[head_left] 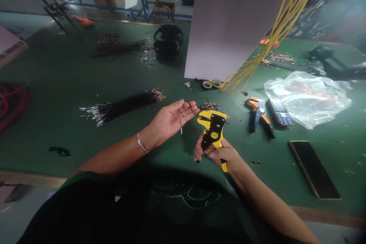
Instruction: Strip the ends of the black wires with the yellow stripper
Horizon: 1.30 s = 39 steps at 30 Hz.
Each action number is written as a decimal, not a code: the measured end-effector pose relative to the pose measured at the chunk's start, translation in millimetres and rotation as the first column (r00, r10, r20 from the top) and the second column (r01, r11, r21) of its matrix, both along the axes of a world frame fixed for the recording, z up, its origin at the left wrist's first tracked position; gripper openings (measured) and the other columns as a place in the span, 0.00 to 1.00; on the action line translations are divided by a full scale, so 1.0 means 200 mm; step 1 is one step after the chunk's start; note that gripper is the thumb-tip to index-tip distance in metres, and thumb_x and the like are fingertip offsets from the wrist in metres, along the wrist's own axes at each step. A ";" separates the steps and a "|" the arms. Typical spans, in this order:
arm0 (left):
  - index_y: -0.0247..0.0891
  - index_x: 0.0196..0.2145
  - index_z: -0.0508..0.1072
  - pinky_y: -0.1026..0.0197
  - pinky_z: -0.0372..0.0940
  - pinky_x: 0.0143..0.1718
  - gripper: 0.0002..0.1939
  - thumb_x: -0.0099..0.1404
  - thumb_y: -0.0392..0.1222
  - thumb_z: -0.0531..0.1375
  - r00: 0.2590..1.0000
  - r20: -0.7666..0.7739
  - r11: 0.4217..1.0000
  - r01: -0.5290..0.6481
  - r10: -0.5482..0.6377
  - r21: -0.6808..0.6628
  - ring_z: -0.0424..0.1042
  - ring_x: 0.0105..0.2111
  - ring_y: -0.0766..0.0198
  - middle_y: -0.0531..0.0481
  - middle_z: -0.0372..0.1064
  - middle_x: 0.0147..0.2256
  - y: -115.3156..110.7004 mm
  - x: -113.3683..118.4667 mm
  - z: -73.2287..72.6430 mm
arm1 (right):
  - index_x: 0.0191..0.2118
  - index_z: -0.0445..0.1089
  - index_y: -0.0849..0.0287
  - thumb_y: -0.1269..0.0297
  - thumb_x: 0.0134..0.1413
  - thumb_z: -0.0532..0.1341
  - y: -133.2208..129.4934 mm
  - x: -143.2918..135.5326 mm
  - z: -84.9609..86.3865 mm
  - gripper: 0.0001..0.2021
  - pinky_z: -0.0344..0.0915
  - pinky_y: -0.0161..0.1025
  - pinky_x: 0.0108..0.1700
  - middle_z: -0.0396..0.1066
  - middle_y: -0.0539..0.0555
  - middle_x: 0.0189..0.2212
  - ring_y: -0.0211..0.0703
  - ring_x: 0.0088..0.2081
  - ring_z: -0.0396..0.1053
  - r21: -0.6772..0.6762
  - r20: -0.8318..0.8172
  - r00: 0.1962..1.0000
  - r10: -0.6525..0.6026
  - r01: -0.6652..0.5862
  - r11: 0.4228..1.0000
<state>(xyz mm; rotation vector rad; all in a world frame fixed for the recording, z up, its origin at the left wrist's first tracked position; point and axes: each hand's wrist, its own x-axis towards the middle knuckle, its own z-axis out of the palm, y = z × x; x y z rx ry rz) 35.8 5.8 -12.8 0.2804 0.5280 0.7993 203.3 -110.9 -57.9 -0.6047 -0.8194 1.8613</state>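
A thin black wire point(180, 117) lies across the fingers of my left hand point(170, 120), which is turned palm up. One end of the wire reaches the jaws of a yellow and black wire stripper point(214, 134); the other hangs down with a pale tip. My right hand point(221, 152) is wrapped round the stripper's handles. A bundle of black wires point(124, 106) lies to the left of my left hand, with silvery ends at left and copper ends at right. Behind the stripper is a small pile of short scraps point(210, 105).
To the right lie an orange and blue stripper point(259, 112), a keypad phone point(280, 112), a smartphone point(314, 169) and a plastic bag point(309, 97). Yellow wires point(271, 45) hang by a white panel point(225, 26). Two tape rolls point(212, 84) sit below it.
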 end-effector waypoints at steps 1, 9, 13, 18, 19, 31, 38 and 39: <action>0.29 0.27 0.75 0.54 0.67 0.53 0.08 0.63 0.33 0.60 1.000 -0.002 1.000 -0.008 0.008 0.000 0.77 0.39 0.60 0.41 0.77 0.34 0.00 0.00 0.00 | 0.38 0.71 0.62 0.67 0.40 0.67 0.00 0.00 0.00 0.15 0.68 0.48 0.36 0.71 0.53 0.28 0.45 0.30 0.69 -0.001 0.004 1.000 0.000 0.000 1.000; 0.28 0.28 0.75 0.55 0.66 0.54 0.08 0.64 0.33 0.60 1.000 -0.009 1.000 0.010 -0.010 -0.006 0.77 0.39 0.61 0.41 0.77 0.34 -0.01 0.00 0.00 | 0.40 0.71 0.61 0.66 0.42 0.67 0.00 0.00 0.02 0.15 0.68 0.48 0.37 0.71 0.52 0.28 0.45 0.29 0.69 -0.006 0.007 1.000 0.005 -0.005 1.000; 0.28 0.29 0.75 0.56 0.67 0.52 0.08 0.64 0.33 0.59 1.000 -0.011 1.000 0.024 -0.024 -0.006 0.77 0.39 0.61 0.41 0.77 0.35 -0.02 0.00 0.00 | 0.39 0.71 0.61 0.65 0.42 0.68 -0.01 0.00 0.02 0.15 0.68 0.47 0.37 0.70 0.52 0.27 0.44 0.29 0.69 -0.002 0.024 1.000 0.004 -0.004 1.000; 0.28 0.28 0.75 0.56 0.68 0.51 0.08 0.63 0.34 0.60 0.999 -0.039 1.000 0.025 -0.025 -0.003 0.77 0.38 0.61 0.41 0.77 0.35 -0.02 0.01 0.00 | 0.39 0.70 0.61 0.65 0.43 0.69 -0.02 -0.01 0.00 0.15 0.68 0.48 0.35 0.69 0.51 0.27 0.43 0.28 0.68 -0.012 0.026 0.999 -0.019 0.019 1.000; 0.28 0.28 0.75 0.56 0.67 0.51 0.08 0.63 0.34 0.60 0.999 -0.038 1.000 0.029 -0.029 0.004 0.77 0.38 0.61 0.41 0.77 0.35 -0.02 0.01 0.00 | 0.39 0.70 0.61 0.66 0.43 0.69 -0.03 0.00 0.00 0.15 0.67 0.48 0.34 0.69 0.51 0.27 0.42 0.27 0.67 -0.019 0.028 0.999 -0.026 0.026 0.999; 0.30 0.26 0.75 0.50 0.63 0.56 0.10 0.64 0.35 0.60 0.992 0.009 0.940 0.119 -0.128 0.320 0.74 0.44 0.56 0.40 0.76 0.37 -0.07 0.00 0.06 | 0.36 0.71 0.61 0.65 0.46 0.68 -0.05 0.06 0.07 0.10 0.64 0.46 0.29 0.67 0.52 0.25 0.42 0.24 0.65 0.054 0.158 0.983 -0.090 0.082 0.995; 0.30 0.27 0.76 0.51 0.65 0.53 0.09 0.63 0.38 0.62 0.984 -0.109 0.888 0.176 -0.143 0.425 0.75 0.38 0.60 0.41 0.76 0.37 -0.07 -0.03 0.08 | 0.36 0.70 0.60 0.66 0.45 0.68 -0.07 0.07 0.13 0.11 0.64 0.47 0.31 0.66 0.52 0.25 0.43 0.26 0.65 0.021 0.219 0.971 -0.098 0.096 0.995; 0.30 0.28 0.76 0.52 0.66 0.51 0.09 0.63 0.38 0.62 0.980 -0.142 0.882 0.190 -0.142 0.431 0.75 0.37 0.61 0.41 0.76 0.37 -0.07 -0.03 0.08 | 0.36 0.70 0.60 0.66 0.45 0.68 -0.08 0.07 0.13 0.11 0.64 0.47 0.31 0.66 0.52 0.25 0.43 0.26 0.65 0.021 0.225 0.969 -0.101 0.099 0.995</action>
